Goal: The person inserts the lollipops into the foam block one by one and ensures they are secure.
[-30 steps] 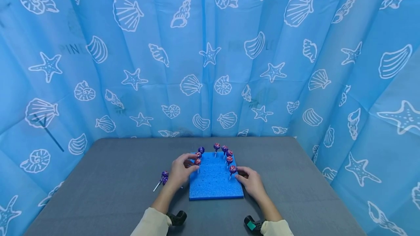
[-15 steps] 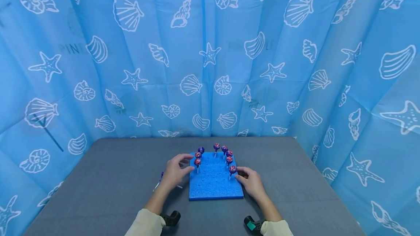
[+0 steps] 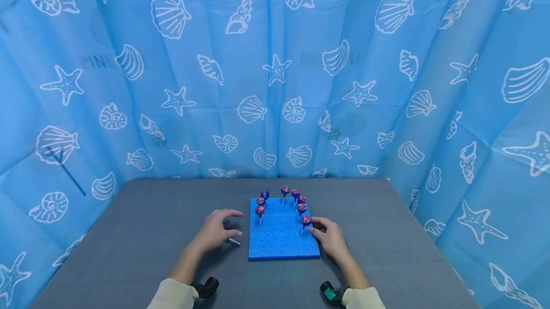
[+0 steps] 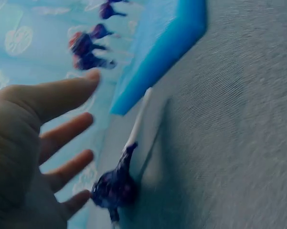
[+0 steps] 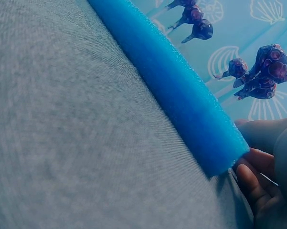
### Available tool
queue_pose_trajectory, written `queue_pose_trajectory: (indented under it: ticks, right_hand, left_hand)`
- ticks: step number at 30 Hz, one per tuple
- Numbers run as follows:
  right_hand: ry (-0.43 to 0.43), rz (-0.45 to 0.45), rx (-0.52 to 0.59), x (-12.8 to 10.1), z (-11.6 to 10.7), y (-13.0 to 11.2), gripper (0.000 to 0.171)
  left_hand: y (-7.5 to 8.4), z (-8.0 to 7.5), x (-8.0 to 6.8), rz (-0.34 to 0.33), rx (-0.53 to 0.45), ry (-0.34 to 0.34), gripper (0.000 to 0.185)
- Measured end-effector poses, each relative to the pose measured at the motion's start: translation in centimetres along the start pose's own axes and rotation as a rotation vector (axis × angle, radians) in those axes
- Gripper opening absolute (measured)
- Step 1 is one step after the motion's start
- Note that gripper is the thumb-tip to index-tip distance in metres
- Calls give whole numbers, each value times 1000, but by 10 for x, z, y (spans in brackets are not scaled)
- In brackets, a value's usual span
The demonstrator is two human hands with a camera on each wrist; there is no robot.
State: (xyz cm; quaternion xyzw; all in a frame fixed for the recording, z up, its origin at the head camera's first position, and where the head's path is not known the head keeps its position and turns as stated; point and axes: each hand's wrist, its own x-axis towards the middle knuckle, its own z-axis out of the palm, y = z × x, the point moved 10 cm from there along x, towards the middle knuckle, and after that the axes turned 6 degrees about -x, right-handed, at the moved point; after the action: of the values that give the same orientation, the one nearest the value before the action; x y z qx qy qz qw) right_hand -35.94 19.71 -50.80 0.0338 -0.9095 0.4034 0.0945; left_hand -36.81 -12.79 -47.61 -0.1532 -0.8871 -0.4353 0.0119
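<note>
The left hand [image 3: 213, 231] hovers over the grey surface [image 3: 142, 232], at about nine o'clock from the blue foam block [image 3: 281, 237]. Its grip is open, the fingers spread and relaxed with nothing in them. Under the palm lies a loose lollipop [image 4: 115, 185], purple head toward the wrist and white stick pointing at the block's near left corner; in the left wrist view the fingertips [image 4: 81, 199] are just beside its head, and I cannot tell whether they touch it. In the head view only the stick's tip [image 3: 234, 241] shows, poking out at three o'clock of the hand.

The right hand [image 3: 330, 239] rests at the block's right edge, at about three o'clock of it. Its fingers [image 5: 250, 183] curl against the foam's side, so the grip holds the block's edge. A standing lollipop [image 3: 305, 220] stands just beside this hand's fingertips.

Seven lollipops stand upright in the foam, in an arc along its far half, from the left one [image 3: 259, 210] round to the right.
</note>
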Motion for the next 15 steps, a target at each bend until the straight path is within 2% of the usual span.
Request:
queue_pose_trajectory:
  ticks: [3,5,11,15]
  right_hand:
    - [2,1,-4,0,0,1,27]
    - [2,2,-6,0,1,1,27]
    - [1,11,0,1,1,1,27]
    - [2,11,-3,1,2,1,27]
  left_hand:
    - [-11,-3,-4,-44,-13,-34,44]
    - [-16,-4,-6,-50,-15,-55,46]
    - [-26,-7,-9,-3,-78,-137,53]
    - [-33,-9,-9,-2,-97,-176,56]
